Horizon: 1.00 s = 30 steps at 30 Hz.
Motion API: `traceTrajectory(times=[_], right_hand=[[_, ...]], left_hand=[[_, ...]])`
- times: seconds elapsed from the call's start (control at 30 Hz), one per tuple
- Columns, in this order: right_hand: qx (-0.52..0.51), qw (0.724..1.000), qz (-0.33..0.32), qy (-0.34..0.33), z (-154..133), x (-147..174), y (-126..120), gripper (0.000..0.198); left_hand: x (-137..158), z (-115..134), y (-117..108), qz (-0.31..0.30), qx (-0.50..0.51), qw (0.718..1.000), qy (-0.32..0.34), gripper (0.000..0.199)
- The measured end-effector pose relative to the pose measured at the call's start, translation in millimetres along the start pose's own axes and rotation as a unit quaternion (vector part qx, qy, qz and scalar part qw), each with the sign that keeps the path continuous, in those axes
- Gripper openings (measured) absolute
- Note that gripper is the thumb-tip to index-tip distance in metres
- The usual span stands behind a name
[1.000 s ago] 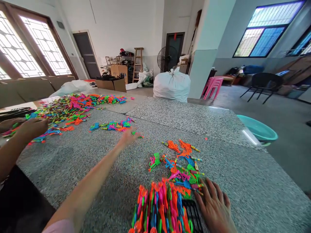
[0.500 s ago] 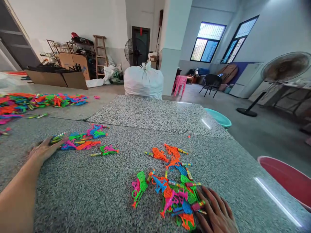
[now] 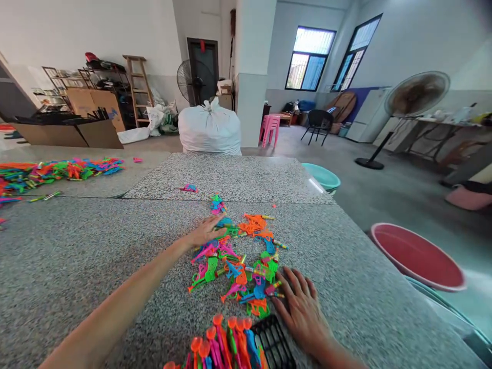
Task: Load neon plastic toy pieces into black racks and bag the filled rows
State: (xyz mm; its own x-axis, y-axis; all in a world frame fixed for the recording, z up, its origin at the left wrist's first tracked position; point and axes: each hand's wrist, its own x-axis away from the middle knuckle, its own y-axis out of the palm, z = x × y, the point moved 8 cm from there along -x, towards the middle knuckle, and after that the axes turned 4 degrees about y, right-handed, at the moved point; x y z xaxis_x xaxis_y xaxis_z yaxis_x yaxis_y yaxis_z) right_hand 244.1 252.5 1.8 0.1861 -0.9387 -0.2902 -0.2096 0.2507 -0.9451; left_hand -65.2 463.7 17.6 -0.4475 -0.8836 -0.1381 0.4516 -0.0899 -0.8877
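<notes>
Small bright plastic toy guns [image 3: 234,269], orange, green, pink and blue, lie in a loose heap on the speckled stone table [image 3: 115,256]. Many have slim tubes with yellow ends attached. My left hand [image 3: 207,231] lies with stretched fingers against the heap's far left side, touching toy guns there. To the right of the heap, my right hand [image 3: 302,307] rests palm down, fingers apart, their tips at its edge. Nearest me stands a black basket [image 3: 274,338] holding several upright toys with rounded orange ends [image 3: 218,320].
A bigger pile of toy guns [image 3: 61,171] lies at the far left. One pink and blue toy [image 3: 189,188] lies apart. A tied white sack [image 3: 209,128] stands behind the table. Red [image 3: 417,256] and turquoise [image 3: 322,176] tubs stand along the right side.
My left hand has swept right, bringing the left group of toy guns against the other heap. The view has shifted, and the black basket now shows at the bottom. My right hand stays beside the heap.
</notes>
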Motion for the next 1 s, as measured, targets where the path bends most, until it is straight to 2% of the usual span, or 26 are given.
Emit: traceTrajectory(times=[0.03, 0.1, 0.2, 0.27, 0.33, 0.43, 0.53, 0.63, 0.73, 0.83, 0.9, 1.0], right_hand=[[-0.012, 1.0, -0.003, 0.006, -1, -1, -2, 0.056], [-0.034, 0.999, -0.011, 0.017, -1, -1, -5, 0.056], [-0.053, 0.998, -0.03, 0.028, -4, -2, -9, 0.048], [-0.056, 0.997, -0.043, 0.035, -6, -3, -10, 0.049], [-0.058, 0.996, -0.051, 0.041, -8, -5, -12, 0.05], [-0.071, 0.995, -0.052, 0.043, -11, -6, -15, 0.049], [-0.112, 0.992, -0.036, 0.05, -9, -5, -16, 0.05], [-0.187, 0.979, 0.0, 0.077, 2, -6, -14, 0.05], [-0.256, 0.956, 0.057, 0.13, 19, -7, -12, 0.055], [-0.284, 0.942, 0.095, 0.152, 26, -8, -13, 0.061], [-0.266, 0.951, 0.099, 0.124, 20, -8, -19, 0.064], [-0.196, 0.978, 0.066, -0.005, -7, -6, -32, 0.07]], left_hand=[[-5, 14, 0, -0.008, 0.011, 1.0, 0.006, 0.08], [-7, 24, -12, -0.006, 0.023, 1.0, -0.009, 0.08], [11, 11, -38, 0.011, 0.022, 0.997, -0.075, 0.083], [36, -1, -42, 0.014, 0.007, 0.99, -0.137, 0.086], [65, -3, -30, 0.008, -0.009, 0.982, -0.189, 0.085], [93, 24, 8, -0.008, -0.019, 0.978, -0.207, 0.082], [87, 67, 40, -0.037, 0.0, 0.987, -0.157, 0.085], [62, 102, 42, -0.081, 0.056, 0.991, -0.091, 0.082], [48, 118, 9, -0.089, 0.115, 0.988, -0.06, 0.086], [68, 122, -45, -0.037, 0.15, 0.985, -0.073, 0.099], [101, 133, -80, 0.01, 0.167, 0.982, -0.09, 0.101], [166, 176, -117, 0.091, 0.2, 0.97, -0.104, 0.083]])
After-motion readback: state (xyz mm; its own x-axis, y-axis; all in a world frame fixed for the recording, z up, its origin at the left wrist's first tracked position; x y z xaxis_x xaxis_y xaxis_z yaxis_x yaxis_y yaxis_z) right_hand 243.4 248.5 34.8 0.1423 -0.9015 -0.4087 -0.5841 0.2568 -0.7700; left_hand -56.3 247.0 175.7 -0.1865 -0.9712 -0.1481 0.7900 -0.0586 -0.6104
